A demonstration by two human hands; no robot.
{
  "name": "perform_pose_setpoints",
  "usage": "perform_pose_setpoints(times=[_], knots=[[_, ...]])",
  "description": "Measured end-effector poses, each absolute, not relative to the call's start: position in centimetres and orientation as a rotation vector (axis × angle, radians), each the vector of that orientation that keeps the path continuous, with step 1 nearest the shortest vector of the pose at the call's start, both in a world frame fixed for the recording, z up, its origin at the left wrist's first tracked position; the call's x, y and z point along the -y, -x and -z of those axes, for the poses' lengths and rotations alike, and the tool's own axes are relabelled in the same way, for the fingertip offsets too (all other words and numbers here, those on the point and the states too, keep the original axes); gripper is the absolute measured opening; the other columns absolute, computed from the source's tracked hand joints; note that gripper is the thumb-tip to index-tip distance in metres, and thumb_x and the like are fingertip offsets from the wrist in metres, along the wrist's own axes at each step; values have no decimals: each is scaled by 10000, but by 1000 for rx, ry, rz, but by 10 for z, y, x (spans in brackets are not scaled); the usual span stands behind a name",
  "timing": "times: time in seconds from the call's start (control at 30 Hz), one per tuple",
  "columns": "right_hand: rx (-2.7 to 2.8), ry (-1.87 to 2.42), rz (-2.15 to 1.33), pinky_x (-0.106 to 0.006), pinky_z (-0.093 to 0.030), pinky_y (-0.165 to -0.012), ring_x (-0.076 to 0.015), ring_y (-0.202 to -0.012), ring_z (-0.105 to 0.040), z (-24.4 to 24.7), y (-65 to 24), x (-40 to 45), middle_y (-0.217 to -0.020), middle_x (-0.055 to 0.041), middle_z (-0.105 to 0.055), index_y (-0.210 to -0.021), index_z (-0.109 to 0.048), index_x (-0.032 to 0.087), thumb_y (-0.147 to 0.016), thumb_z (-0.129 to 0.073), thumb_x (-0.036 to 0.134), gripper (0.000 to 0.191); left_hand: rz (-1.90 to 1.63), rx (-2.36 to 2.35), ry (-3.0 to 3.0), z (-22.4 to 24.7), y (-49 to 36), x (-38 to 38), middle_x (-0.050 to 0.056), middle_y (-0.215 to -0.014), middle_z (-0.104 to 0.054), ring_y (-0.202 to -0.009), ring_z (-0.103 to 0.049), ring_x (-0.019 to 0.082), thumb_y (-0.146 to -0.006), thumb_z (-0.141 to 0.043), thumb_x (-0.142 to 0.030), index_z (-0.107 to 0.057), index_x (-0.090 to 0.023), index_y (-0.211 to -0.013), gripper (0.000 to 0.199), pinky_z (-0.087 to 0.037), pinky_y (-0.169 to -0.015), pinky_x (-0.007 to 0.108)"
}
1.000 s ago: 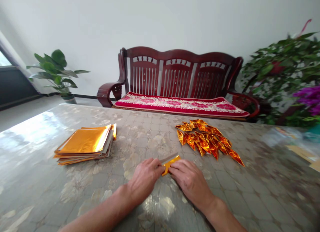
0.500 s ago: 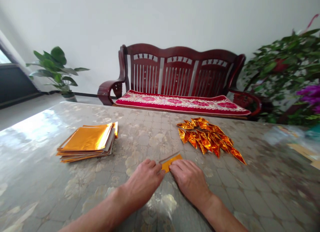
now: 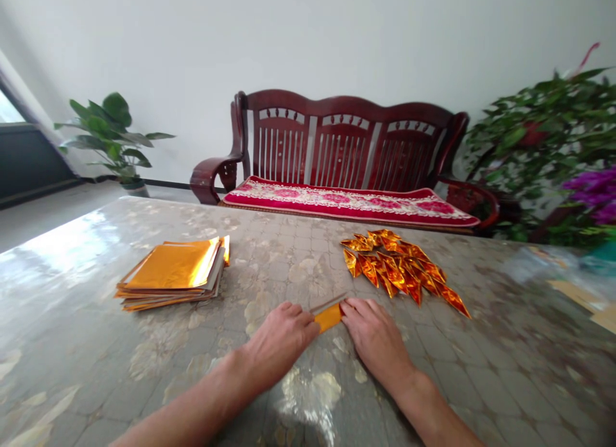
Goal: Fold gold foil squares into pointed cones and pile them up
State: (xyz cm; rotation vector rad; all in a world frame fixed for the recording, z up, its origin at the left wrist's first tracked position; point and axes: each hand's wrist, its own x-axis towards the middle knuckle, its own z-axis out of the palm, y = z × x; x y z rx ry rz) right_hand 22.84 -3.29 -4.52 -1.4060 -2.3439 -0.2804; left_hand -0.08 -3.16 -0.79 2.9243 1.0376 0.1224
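A narrow strip of gold foil paper (image 3: 328, 317) lies on the table between my hands, with a thin pale edge sticking out behind it toward the upper left. My left hand (image 3: 282, 344) presses and pinches its left end, and my right hand (image 3: 375, 338) holds its right end with the fingertips. To the left stands a stack of square gold foil sheets (image 3: 173, 272). A heap of folded gold foil triangles (image 3: 397, 269) lies ahead and to the right of my right hand, not touching it.
The table has a glossy, floral-patterned cover (image 3: 298, 261). Beyond its far edge stand a dark red wooden bench (image 3: 344, 145) with a red cushion and a potted plant (image 3: 108, 136). A leafy plant with purple flowers (image 3: 543, 152) and some flat items occupy the right side.
My right hand has moved slightly right, widening the gap between my hands. The gold strip now lies more level between them. The stack and the heap have not visibly changed.
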Motion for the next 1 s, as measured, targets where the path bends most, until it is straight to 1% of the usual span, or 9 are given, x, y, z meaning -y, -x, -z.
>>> perform_pose_setpoints(times=[0.1, 0.17, 0.27, 0.43, 0.57, 0.77, 0.9, 1.0], knots=[[2383, 1260, 312, -374, -441, -866, -228, -1002, -582, 42, -232, 35, -1105, -61, -700, -1113, -677, 201, -969, -538, 165, 202, -197, -1078, -2845, 10, 1, 28, 40, -1004, -663, -914, -601, 208, -964, -533, -157, -605, -215, -1114, 177, -472, -812, 314], [2433, 1187, 281, -354, -431, -849, -209, -969, -596, 40, -230, 37, -1063, -48, -716, -1105, -679, 214, -984, -523, 174, 201, -230, -1085, -2802, 12, 1, 26, 36, -1043, -653, -951, -599, 201, -967, -526, -151, -611, -226, -1134, 202, -482, -827, 298], [2473, 1147, 259, -332, -417, -821, -190, -906, -614, 39, -227, 39, -981, -41, -728, -1076, -678, 203, -1000, -499, 181, 196, -243, -1079, -2765, 14, 3, 24, 37, -1079, -642, -992, -596, 198, -970, -509, -140, -624, -232, -1142, 227, -488, -846, 286], [2466, 1133, 363, -316, -390, -766, -187, -856, -628, 44, -224, 37, -919, -39, -723, -1030, -670, 200, -1012, -457, 169, 215, -297, -1062, -2708, 20, 5, 20, 32, -1080, -639, -1007, -600, 193, -973, -488, -141, -645, -249, -1130, 246, -486, -845, 266], [2523, 1133, 499, -320, -369, -693, -187, -788, -626, 43, -221, 37, -860, -34, -703, -1001, -655, 189, -970, -496, 111, 181, -370, -1062, -2655, 26, 7, 17, 20, -1070, -645, -1009, -606, 187, -968, -484, -123, -665, -252, -1082, 250, -487, -852, 258], [2664, 1032, 722, -334, -323, -585, -193, -609, -563, 36, -215, 35, -711, -16, -621, -844, -602, 185, -891, -544, 63, 143, -414, -1050, -2617, 31, 9, 14, 15, -1057, -662, -999, -619, 176, -954, -481, -95, -683, -245, -1051, 270, -489, -875, 254], [2702, 962, 781, -328, -306, -567, -193, -591, -548, 35, -215, 33, -691, -21, -607, -816, -570, 187, -882, -530, 56, 153, -405, -1039, -2657, 28, 9, 13, 23, -1036, -669, -980, -626, 178, -981, -472, -154, -685, -238, -1081, 249, -493, -860, 257], [2704, 948, 794, -326, -303, -565, -191, -587, -542, 36, -215, 32, -687, -20, -603, -815, -559, 188, -881, -523, 48, 159, -360, -1038, -2712, 23, 8, 14, 24, -1010, -671, -940, -631, 179, -1000, -475, -225, -688, -225, -1037, 217, -495, -826, 259]])
